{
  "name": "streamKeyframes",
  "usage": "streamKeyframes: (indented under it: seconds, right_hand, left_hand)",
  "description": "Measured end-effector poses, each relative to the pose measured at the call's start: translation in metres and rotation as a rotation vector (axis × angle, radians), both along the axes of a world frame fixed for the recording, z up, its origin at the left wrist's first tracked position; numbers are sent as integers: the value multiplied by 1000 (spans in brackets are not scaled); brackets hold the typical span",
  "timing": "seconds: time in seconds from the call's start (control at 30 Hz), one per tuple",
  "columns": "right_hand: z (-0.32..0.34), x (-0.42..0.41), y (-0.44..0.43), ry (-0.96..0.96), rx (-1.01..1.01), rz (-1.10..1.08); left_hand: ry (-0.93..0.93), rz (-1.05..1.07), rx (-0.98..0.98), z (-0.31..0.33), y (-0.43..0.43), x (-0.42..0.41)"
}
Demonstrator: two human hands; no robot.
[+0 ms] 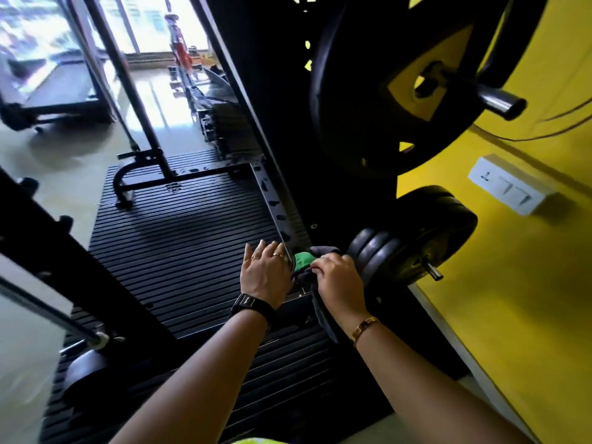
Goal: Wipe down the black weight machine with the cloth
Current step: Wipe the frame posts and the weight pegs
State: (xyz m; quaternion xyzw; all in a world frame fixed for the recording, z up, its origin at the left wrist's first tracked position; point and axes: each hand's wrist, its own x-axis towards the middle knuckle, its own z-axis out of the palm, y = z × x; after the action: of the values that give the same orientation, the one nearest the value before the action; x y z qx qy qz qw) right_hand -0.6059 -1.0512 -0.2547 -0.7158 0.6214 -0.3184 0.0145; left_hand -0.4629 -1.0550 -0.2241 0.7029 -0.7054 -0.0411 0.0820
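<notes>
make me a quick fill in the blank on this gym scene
The right hand grips the cloth, which is dark grey and ____.
The left hand wears a black ____ on its wrist.
The wall behind the weight plates is ____.
Missing words: green; watch; yellow.

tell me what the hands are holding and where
Right hand grips the cloth at its bunched middle; left hand lies flat against the machine, holding nothing.
</notes>
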Motion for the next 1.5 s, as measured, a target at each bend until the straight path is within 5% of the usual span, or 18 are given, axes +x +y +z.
streamKeyframes:
  seconds: [1.0,1.5]
  right_hand:
    - [29,282,-32,-63,-57,220]
    - [44,342,-76,-122,-69,441]
  left_hand:
    - [30,319,-18,20,-5,274]
    - [-21,485,-132,34,-18,321]
